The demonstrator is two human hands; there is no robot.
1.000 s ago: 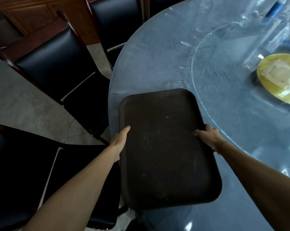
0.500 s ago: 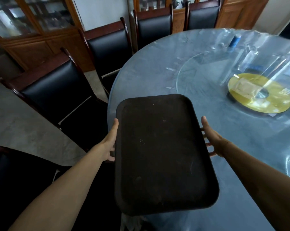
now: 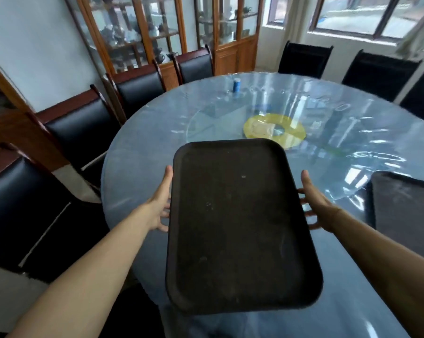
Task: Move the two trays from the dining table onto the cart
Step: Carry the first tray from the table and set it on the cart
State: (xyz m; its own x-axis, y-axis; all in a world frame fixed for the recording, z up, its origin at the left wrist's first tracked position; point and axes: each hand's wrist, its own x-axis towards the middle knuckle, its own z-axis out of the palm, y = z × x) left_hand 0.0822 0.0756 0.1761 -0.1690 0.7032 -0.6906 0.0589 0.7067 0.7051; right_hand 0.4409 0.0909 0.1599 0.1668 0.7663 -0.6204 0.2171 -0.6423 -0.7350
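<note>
Two trays: one tray [image 3: 237, 223] held in two hands, second tray [image 3: 406, 211] apparently tabled.

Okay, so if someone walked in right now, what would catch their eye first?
Most likely the big dark tray held up at centre between the left hand and right hand, over the round table. Next, the yellow disc at the table's middle, and a second tray lying at the right edge.

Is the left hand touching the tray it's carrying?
Touching. The head view shows the left hand pressed against the tray edge, thumb along the rim, fingers tucked underneath.
</note>
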